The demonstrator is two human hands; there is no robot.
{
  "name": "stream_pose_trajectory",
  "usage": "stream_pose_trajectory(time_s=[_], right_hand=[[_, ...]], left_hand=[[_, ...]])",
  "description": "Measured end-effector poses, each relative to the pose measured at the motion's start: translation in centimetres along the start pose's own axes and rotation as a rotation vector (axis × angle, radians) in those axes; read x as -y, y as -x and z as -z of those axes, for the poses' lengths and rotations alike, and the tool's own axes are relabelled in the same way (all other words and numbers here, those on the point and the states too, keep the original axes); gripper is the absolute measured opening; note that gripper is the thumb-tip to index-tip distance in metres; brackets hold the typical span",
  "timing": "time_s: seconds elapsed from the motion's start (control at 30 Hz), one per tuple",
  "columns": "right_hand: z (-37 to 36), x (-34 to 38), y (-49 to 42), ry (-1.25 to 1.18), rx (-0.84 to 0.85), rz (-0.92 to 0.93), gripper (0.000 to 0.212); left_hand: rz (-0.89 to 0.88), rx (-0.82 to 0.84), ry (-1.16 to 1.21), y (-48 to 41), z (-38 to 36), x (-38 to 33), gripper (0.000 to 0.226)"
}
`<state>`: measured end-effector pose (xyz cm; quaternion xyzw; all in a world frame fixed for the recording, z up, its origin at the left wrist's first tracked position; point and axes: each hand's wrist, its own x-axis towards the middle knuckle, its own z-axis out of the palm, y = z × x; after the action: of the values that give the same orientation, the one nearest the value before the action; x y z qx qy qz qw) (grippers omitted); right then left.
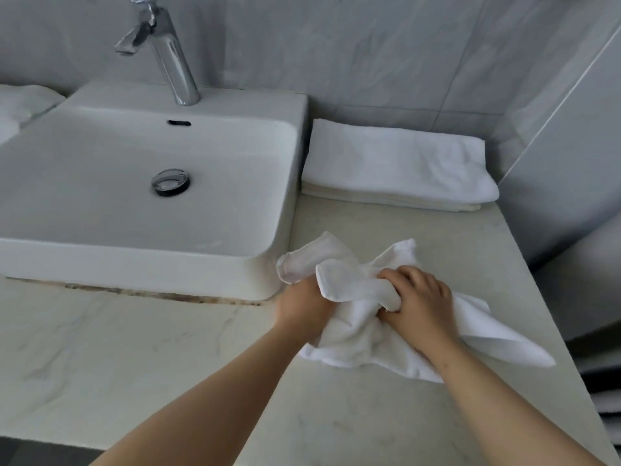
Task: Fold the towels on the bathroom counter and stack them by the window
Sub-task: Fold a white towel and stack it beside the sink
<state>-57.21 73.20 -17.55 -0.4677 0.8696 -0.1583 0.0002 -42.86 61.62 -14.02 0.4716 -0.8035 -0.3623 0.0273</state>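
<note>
While both sets of fingers are curled tight into cloth, the crumpled white towel [356, 334] lies bunched on the desk [141, 351] just right of the sink [134, 183]. The left hand [302, 309] grips a rolled fold from below, its fingers hidden in the fabric; the right hand [416, 301] closes its fingers [391, 275] over a twisted ridge on top. One flat corner of the towel spreads out to the right, toward the desk's edge.

Pale marbled stone forms the desk. Behind the hands, folded towels [396, 163] sit stacked against the grey tiled wall [369, 48], touching the sink's side. A chrome faucet [164, 52] rises at the basin's back.

Both bare forearms reach in from the lower edge, converging on the towel.
</note>
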Motion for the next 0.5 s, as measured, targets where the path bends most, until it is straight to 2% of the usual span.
stream_pose_trajectory(time_s=[0.13, 0.33, 0.4, 0.5], right_hand=[[0.9, -1.3, -0.8, 0.012, 0.073, -0.036, 0.063], [2.1, -2.2, -2.4, 0.043, 0.255, -0.102, 0.056], [2.8, -2.6, -3.3, -0.026, 0.283, -0.129, 0.053], [3.7, -3.1, -4.2, -0.137, 0.251, -0.162, 0.046]], left_hand=[[0.056, -0.007, 0.043, -1.0, -0.8, -0.6, 0.036], [0.149, 0.065, 0.436, -2.0, -0.4, -1.6, 0.041], [0.156, 0.096, 0.529, -2.5, -0.2, -2.0, 0.035], [0.152, 0.118, 0.550, -3.4, -0.2, -2.3, 0.021]])
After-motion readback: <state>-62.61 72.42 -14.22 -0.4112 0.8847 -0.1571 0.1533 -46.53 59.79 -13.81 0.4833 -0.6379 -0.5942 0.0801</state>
